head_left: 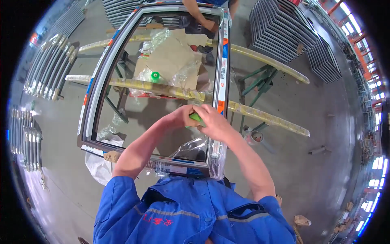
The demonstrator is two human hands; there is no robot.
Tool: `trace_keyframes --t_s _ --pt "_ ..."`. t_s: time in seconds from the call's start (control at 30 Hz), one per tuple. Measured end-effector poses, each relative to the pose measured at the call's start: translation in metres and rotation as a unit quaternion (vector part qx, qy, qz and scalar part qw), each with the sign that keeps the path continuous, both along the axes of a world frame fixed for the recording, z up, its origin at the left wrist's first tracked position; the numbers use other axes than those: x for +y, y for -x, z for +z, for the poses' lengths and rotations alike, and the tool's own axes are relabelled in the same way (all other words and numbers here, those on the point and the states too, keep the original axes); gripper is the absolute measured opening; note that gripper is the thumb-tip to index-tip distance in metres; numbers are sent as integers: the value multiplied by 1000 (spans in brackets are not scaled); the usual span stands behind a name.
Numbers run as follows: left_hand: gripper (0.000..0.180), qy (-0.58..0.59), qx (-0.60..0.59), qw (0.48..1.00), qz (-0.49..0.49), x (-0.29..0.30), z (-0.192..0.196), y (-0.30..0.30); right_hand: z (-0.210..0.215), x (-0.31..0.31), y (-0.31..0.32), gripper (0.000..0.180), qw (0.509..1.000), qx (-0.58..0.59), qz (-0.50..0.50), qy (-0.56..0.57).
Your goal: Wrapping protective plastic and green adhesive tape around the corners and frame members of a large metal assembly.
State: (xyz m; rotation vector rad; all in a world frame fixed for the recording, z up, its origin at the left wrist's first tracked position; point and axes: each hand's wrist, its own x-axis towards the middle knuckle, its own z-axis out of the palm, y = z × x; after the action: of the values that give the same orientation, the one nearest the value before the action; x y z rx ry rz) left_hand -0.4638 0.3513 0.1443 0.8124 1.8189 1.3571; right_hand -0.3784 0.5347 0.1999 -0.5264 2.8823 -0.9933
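My left hand (pixel 180 117) and my right hand (pixel 214 121) meet in front of me, both closed around a small green object (pixel 196 118) that shows only as a sliver between the fingers. They hover above the near right part of a large window frame (pixel 222 69) that lies flat on padded trestle bars (pixel 260 114). The frame's near rail (pixel 178 166) is wrapped in clear plastic film and sits just past my blue work jacket. Another person's hand (pixel 211 25) rests on the frame's far right corner.
Below the frame lie cardboard (pixel 170 57), crumpled clear plastic and a bottle with a green cap (pixel 155 75). Stacks of grey frames (pixel 280 28) stand at the back right, metal profiles (pixel 48 69) at the left. A tape roll (pixel 256 137) lies on the concrete floor.
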Motion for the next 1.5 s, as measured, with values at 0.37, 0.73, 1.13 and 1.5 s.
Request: trace_keyframes --t_s 0.37,0.73,1.13,1.5 --pt "46 -152 -256 947 122 -10 6 -21 25 3 -13 49 986 -71 -33 -149" --pt "36 -6 -61 998 13 7 -32 -73 -2 39 -45 59 967 -102 -229 30" --pt "19 192 330 913 -140 -12 48 -166 -8 53 -83 28 820 -303 -304 380" --pt "12 209 416 875 -132 -19 51 -177 -33 80 -118 31 696 -304 -336 556"
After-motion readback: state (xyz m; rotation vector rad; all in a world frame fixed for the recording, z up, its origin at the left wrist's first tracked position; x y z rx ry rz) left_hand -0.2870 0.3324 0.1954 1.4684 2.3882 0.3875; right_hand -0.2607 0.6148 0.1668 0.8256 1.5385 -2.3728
